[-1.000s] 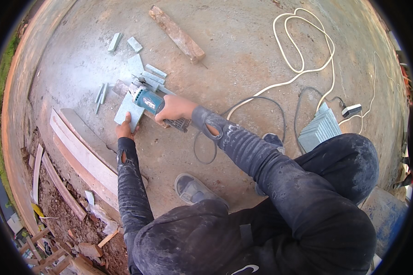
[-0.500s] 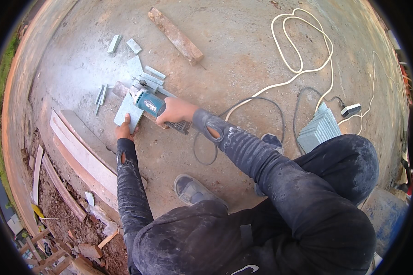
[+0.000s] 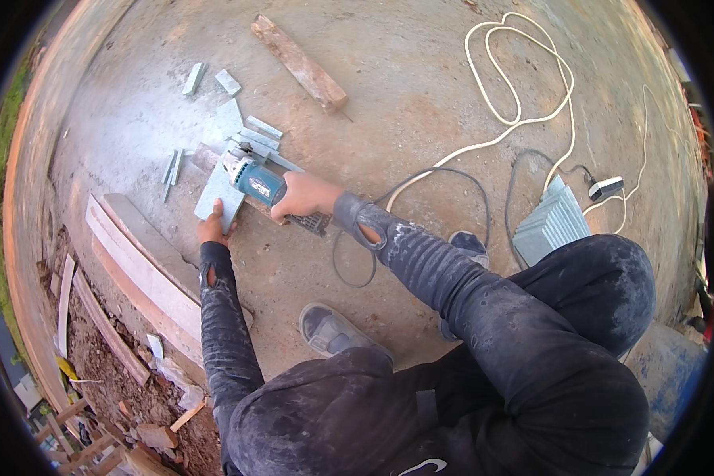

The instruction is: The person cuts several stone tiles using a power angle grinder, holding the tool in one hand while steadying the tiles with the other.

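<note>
My right hand is closed around the teal body of an angle grinder. The grinder's silver head lies over the upper edge of a pale green stone tile; its disc is too small to make out clearly. My left hand pinches the near edge of that tile, thumb on top and fingers underneath. Under the tile and grinder runs a piece of wood. Cut tile strips lie just beyond the grinder, and thin slivers lie to its left.
A wooden beam lies farther off. A stack of tiles stands by my right knee, near a power socket. A cream cord loops over the dusty ground. Long boards lie left of my left arm.
Both hands, the grinder and the tile keep nearly the same place. The whole view has shifted very slightly.
</note>
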A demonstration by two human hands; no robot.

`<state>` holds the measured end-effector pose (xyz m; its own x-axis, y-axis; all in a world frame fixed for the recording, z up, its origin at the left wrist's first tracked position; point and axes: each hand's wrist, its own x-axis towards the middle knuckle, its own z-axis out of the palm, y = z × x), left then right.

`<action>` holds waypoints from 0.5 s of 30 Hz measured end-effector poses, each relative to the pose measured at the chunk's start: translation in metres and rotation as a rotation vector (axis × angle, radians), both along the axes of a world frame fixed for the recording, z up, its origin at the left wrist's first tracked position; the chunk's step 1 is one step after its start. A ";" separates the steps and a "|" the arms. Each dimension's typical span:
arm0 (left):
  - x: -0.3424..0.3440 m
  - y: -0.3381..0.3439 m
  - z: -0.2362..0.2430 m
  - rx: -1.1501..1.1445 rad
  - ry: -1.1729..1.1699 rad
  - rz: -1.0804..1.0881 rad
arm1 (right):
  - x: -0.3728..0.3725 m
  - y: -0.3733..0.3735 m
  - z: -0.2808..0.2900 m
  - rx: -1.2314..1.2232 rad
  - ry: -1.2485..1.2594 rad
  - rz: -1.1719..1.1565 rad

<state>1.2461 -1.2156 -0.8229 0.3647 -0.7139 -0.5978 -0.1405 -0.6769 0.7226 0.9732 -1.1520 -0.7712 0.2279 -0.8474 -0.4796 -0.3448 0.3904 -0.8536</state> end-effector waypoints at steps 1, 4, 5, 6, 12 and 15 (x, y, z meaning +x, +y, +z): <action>0.000 0.001 0.001 0.001 0.003 -0.016 | 0.000 0.000 -0.001 0.002 0.004 -0.002; 0.000 -0.001 0.000 -0.016 -0.016 0.036 | 0.001 0.002 -0.002 -0.005 0.012 -0.004; 0.001 -0.001 -0.001 -0.017 -0.022 0.038 | 0.002 0.002 -0.002 -0.014 0.015 -0.003; 0.001 -0.001 -0.001 -0.018 -0.026 0.038 | 0.002 0.002 -0.003 -0.022 0.020 -0.004; -0.002 0.000 -0.001 -0.014 -0.023 0.037 | -0.003 0.006 -0.002 0.007 -0.011 -0.003; 0.003 -0.002 -0.003 -0.010 -0.015 0.028 | -0.003 0.009 0.000 -0.021 0.003 0.001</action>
<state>1.2496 -1.2178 -0.8263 0.3933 -0.7089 -0.5854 -0.1323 -0.6738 0.7270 0.9704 -1.1433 -0.7710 0.2271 -0.8569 -0.4628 -0.3478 0.3725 -0.8604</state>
